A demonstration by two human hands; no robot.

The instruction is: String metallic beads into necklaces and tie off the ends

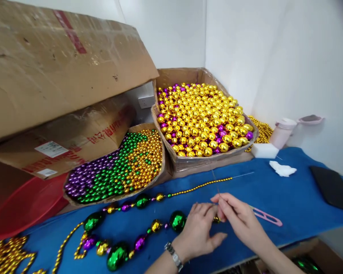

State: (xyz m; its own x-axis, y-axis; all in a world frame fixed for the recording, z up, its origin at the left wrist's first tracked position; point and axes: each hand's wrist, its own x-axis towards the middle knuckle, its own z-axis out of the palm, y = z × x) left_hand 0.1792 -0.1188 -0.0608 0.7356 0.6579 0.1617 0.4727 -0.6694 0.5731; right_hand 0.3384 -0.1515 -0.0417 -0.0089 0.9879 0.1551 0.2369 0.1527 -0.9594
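Observation:
My right hand pinches a thin needle-like wire between thumb and fingertips; its upper end stands out over the blue cloth. Beside it, my left hand, with a watch on the wrist, lies palm down, thumb apart and fingers reaching to the right fingertips. What lies under those fingers is hidden. From under the left hand a bead necklace runs left, with large green, purple and gold beads. It loops back along the cloth into a strand of small gold beads ending in a thin pale wire. A gold bead shows between my hands.
Behind the cloth, a box of gold and purple beads stands beside a box of smaller beads. A cardboard flap overhangs the left. Pink-handled scissors-like tool, tissue, cup and black tablet-like object are right.

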